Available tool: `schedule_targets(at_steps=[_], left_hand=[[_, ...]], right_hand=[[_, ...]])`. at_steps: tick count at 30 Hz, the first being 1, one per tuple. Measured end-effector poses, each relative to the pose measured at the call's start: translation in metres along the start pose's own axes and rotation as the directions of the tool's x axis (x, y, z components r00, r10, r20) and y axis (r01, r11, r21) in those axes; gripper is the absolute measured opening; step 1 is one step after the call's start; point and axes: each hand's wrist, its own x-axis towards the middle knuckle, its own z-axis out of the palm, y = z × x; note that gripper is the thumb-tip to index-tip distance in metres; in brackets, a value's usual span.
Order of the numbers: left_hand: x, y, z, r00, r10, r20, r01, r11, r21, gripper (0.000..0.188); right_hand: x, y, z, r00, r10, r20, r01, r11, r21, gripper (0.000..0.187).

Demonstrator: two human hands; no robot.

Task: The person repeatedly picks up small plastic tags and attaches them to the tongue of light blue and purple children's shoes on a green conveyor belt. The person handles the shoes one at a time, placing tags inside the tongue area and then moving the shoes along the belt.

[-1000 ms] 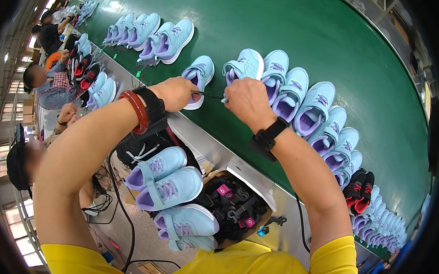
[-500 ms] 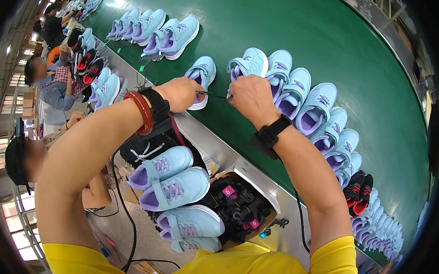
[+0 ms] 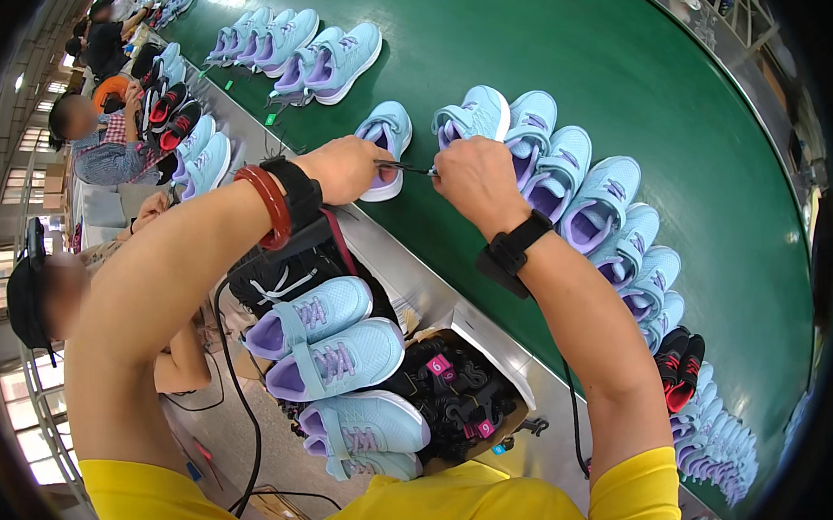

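Observation:
Over the near edge of the green table, both my hands are closed on a thin black strand (image 3: 409, 169) stretched between them. My left hand (image 3: 346, 169) pinches one end, beside a single light-blue shoe (image 3: 390, 129) with purple lining. My right hand (image 3: 478, 177) grips the other end, with its fingers curled in front of another light-blue shoe (image 3: 483, 110). What the strand is made of is too small to tell, and its ends are hidden in my fingers.
Light-blue shoes (image 3: 600, 198) run in a row to the right on the green table (image 3: 500, 41), with a black-red pair (image 3: 679, 369) among them. Below my arms are more shoes (image 3: 352, 355) and a box of black plastic pieces (image 3: 527, 381). Several people sit at the left.
Both hands keep hold of the strand, about as far apart as before. The view has shifted slightly; little else differs.

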Motion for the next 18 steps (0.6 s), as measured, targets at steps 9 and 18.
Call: schedule_targets(at_steps=[9,18], left_hand=[[0.009,-0.011,-0.001,0.942,0.322,-0.097,-0.323,0.946,0.004,0.044],[0.005,0.024,-0.037,0.943,0.052,0.328,-0.247,0.769,0.59,0.081]], right_hand=[[-0.007,0.013,0.026,0.948,0.095,-0.302,-0.008,0.961,0.277,0.023],[-0.12,0.022,-0.051,0.966,0.107,-0.236,-0.004,0.917,0.399,0.015]])
